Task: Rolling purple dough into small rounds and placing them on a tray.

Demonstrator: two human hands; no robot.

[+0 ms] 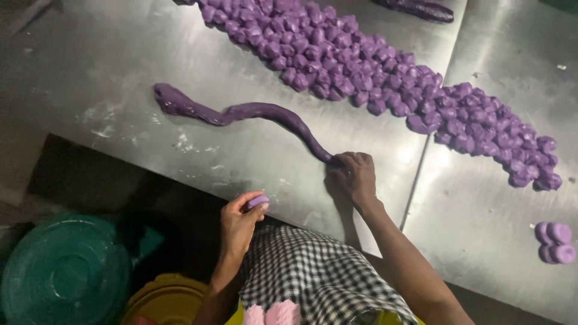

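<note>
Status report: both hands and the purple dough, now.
Left hand pinches a small purple piece. Right hand grips the dough rope end. Pile of cut pieces lies beyond, apart.

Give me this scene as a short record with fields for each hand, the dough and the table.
left hand: pinches a small purple piece
right hand: grips the near end of the dough rope
rope: lies curved on the table
pile: many cut purple pieces in a long band
discs: small flat stack, far right
below table: green lid
</note>
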